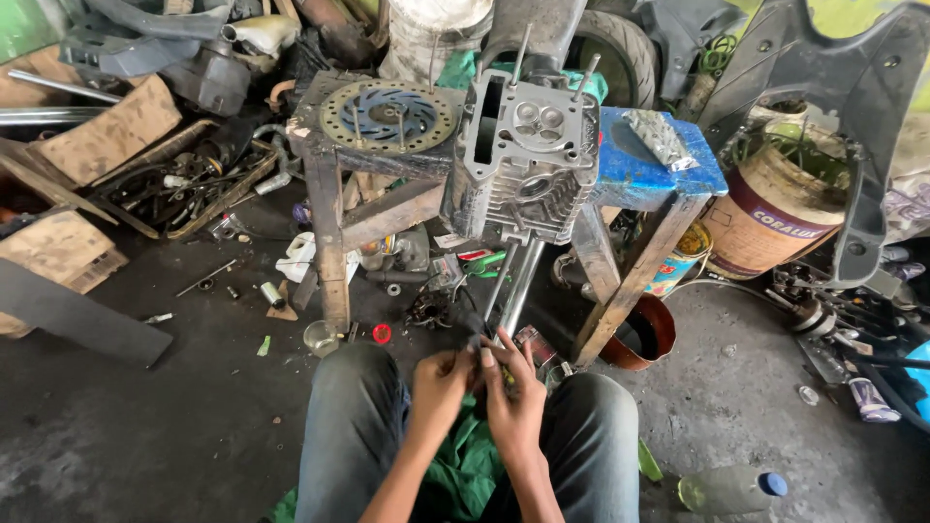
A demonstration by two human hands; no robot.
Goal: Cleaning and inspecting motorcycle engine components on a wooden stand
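Head view: your left hand [438, 383] and right hand [513, 392] pinch one small hidden part [481, 356]; it could slip onto the green cloth [463, 470] below.

Both hands [480, 387] together — cylinder head [523, 155] above.

Two hands [480, 387], one engine cylinder head [523, 155], one brake disc [387, 114], two wooden stools [334, 208], one plastic bottle [731, 491].

Dull cast-metal cylinder head [524, 155], seemingly greasy
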